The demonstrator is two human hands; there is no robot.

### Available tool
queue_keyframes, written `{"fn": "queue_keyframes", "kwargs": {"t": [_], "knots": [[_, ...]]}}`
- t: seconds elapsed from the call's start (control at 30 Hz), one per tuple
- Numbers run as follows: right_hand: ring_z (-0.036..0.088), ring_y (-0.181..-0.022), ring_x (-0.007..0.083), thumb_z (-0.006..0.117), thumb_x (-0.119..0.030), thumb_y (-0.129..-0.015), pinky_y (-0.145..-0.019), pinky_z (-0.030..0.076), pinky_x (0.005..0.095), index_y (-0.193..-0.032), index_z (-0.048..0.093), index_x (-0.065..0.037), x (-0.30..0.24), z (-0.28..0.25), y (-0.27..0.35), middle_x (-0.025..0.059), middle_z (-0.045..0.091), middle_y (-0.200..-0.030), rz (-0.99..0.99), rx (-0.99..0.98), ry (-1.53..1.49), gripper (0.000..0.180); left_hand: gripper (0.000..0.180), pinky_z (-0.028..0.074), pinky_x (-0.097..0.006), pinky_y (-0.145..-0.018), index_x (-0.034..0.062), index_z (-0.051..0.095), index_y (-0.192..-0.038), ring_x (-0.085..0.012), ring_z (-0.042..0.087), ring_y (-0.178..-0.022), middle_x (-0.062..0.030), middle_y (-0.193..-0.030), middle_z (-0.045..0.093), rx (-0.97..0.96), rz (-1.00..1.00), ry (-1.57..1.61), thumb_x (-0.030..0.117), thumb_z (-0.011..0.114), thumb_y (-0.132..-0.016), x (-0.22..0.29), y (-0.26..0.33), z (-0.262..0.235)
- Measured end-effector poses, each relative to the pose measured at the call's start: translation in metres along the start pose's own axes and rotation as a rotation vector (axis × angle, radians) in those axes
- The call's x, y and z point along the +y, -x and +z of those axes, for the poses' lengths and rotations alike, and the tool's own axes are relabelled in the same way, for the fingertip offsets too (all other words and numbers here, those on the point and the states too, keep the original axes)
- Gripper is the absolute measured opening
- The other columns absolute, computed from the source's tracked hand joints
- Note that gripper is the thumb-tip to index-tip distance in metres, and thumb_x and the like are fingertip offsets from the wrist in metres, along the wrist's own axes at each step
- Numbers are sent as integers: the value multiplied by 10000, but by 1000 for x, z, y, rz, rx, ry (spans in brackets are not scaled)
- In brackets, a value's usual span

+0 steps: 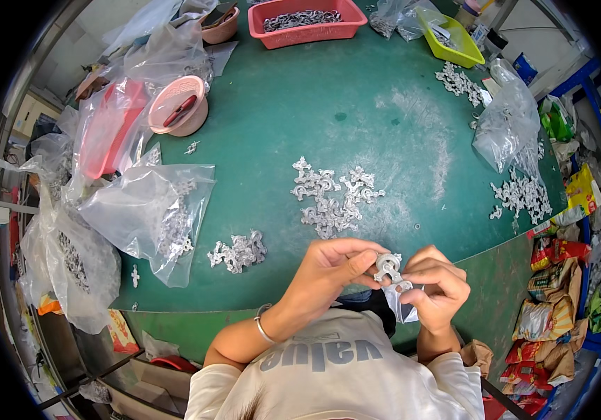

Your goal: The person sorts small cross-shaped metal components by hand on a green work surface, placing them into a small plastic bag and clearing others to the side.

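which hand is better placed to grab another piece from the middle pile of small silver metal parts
Left hand, probably: it sits nearer the middle pile of small silver metal parts, while the right hand also grips a small clear plastic bag.

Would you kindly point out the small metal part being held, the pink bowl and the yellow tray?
small metal part (388,264), head view, on its round ring.
pink bowl (195,123), head view, on its outer wall.
yellow tray (470,43), head view, on its right wall.

Clear plastic bags (148,210) left and far right (507,126) — colourful snack packets (549,308) heaped lower right.
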State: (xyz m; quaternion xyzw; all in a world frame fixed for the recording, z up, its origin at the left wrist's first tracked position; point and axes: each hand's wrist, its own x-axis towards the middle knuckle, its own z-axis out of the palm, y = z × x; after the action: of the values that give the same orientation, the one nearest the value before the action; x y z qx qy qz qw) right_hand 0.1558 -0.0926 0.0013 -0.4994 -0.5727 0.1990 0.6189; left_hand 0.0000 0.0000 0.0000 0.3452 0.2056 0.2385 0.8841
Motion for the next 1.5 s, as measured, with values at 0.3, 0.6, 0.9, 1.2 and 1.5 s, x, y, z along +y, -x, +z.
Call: {"fn": "queue_keyframes", "kwargs": {"t": [0.3, 0.6, 0.9, 1.2, 1.5], "knots": [[535, -555, 203, 796, -184, -561, -535, 376, 291, -722, 617, 14, 1, 0, 2, 83, 571, -591, -72, 23, 58, 311, 255, 525, -250, -643, -59, 572, -1003, -169, 623, -748, -140, -870, 621, 6, -23, 10, 155, 532, -871, 1, -1, 5], [529, -540, 192, 800, -193, -555, -519, 356, 288, -718, 615, 7, 1, -2, 6, 77, 555, -576, -142, 45, 86, 317, 237, 519, -245, -634, -55, 576, -992, -153, 614, -726, -128, -861, 620, -8, -61, 32, 144, 532, -871, 1, -3, 10], [541, -544, 197, 800, -207, -566, -510, 354, 298, -723, 601, -18, -12, -4, 7, 55, 561, -588, -267, 25, 284, 317, 225, 507, -237, -611, -53, 576, -986, -137, 603, -686, -118, -833, 618, -40, -106, 89, 133, 539, -866, 3, -4, 16], [555, -575, 196, 802, -242, -572, -518, 375, 305, -735, 591, -37, -16, 1, 14, 45, 577, -618, -347, 40, 393, 336, 199, 488, -225, -571, -55, 586, -959, -119, 582, -638, -89, -778, 606, -45, -130, 70, 112, 533, -866, 8, -1, 20], [554, -580, 197, 794, -256, -588, -522, 388, 304, -731, 593, -36, -15, 1, 18, 43, 579, -626, -377, 45, 391, 331, 185, 491, -221, -573, -52, 594, -940, -107, 580, -632, -83, -768, 603, -71, -94, 5, 106, 553, -853, 9, 2, 21]]}}
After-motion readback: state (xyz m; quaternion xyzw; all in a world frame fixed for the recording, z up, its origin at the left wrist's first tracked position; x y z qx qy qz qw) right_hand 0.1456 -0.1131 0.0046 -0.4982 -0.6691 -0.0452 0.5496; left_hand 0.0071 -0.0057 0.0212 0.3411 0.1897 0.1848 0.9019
